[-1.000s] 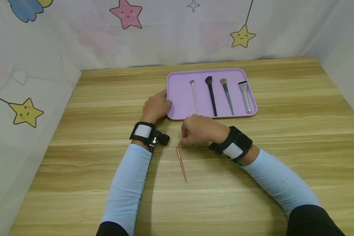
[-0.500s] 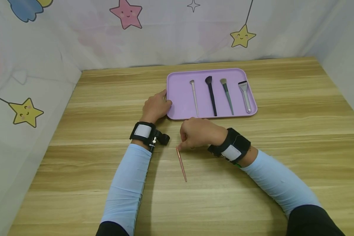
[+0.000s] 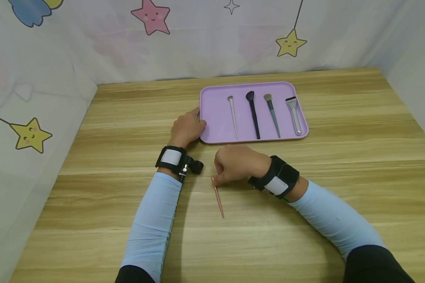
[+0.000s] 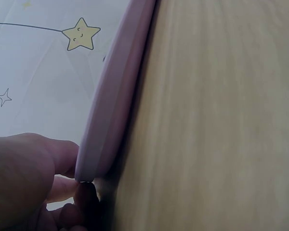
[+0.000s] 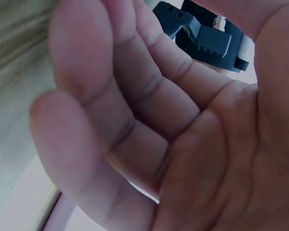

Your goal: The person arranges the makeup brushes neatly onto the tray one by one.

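Note:
At its left end, my left hand [image 3: 187, 127] grips the rim of a lilac tray [image 3: 212, 114]; in the left wrist view the thumb [image 4: 62, 154] lies on one side of the rim, other fingers on the other. My right hand [image 3: 239, 161] is low over the table, its fingertips right at the upper end of a thin copper-coloured makeup brush [image 3: 218, 200]. That brush lies on the table in front of the tray. The right wrist view shows curved fingers [image 5: 82, 53] and the palm but no brush; I cannot tell whether the fingertips pinch it.
On the tray lie a thin white brush [image 3: 233, 118], a black angled brush [image 3: 254, 116], a green brush [image 3: 273, 118] and a flat silver-handled brush [image 3: 294, 116]. A star-printed cloth [image 3: 205, 47] stands behind the wooden table [image 3: 127, 106].
My right hand has come slightly toward me, away from the tray, its fingertips now overlapping the copper-coloured makeup brush. The left hand, the tray and the brushes stay where they were.

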A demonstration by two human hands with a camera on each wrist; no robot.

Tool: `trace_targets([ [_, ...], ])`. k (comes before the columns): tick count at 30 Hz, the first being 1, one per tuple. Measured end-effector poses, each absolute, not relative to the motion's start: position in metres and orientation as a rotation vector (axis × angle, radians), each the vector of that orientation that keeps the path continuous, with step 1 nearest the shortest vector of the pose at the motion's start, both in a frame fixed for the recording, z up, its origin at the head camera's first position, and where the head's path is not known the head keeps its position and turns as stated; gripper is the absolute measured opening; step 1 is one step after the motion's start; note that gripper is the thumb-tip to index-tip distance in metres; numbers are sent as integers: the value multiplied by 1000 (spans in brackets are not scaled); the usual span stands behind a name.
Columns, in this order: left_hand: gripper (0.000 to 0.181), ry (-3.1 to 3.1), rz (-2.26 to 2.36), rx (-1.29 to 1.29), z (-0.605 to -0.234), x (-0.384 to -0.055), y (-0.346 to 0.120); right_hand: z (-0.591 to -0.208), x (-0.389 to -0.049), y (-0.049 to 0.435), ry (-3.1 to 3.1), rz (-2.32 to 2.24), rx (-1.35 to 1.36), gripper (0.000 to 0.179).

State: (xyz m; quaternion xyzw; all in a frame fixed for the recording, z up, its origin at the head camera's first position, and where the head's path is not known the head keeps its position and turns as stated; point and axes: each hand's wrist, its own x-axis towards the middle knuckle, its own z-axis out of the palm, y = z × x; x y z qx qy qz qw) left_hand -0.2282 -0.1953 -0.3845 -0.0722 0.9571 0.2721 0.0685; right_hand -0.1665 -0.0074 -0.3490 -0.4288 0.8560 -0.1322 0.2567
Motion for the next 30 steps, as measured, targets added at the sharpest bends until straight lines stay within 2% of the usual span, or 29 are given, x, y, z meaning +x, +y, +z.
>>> trace_targets([
  [30,64,2880,798,-225,-387,-229,-196,-355,-152,-16,2300,-272,-1149,32],
])
